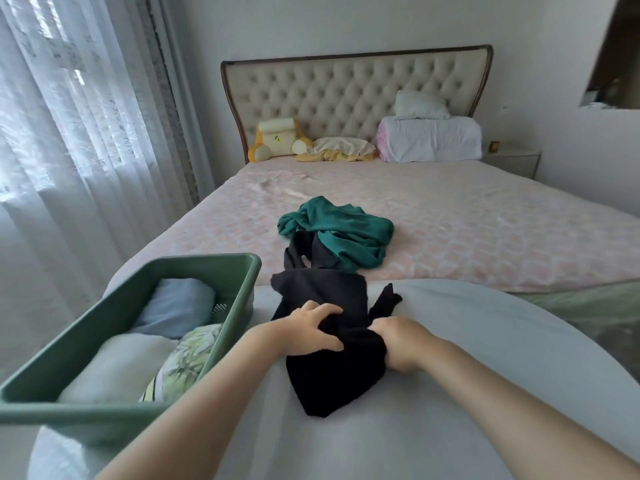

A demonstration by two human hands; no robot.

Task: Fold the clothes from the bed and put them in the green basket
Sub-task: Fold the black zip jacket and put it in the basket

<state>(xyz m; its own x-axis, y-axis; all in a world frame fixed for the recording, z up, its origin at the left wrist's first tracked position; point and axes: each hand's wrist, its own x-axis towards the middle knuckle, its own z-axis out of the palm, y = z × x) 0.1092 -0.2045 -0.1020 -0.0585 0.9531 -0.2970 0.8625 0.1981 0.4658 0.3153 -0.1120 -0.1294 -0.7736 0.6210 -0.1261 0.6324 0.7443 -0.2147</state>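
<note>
Tufted headboard (346,88), yellow plush toy (277,140), stacked white pillows (429,138), sheer curtain (69,116), nightstand (512,162).

Green basket (242,271) flanks left; right bedspread (485,341) seemingly open.

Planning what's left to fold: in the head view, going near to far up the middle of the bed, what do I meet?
Black garment, gripped by left hand and right hand → teal garment → cream pillow → tufted headboard.
</note>
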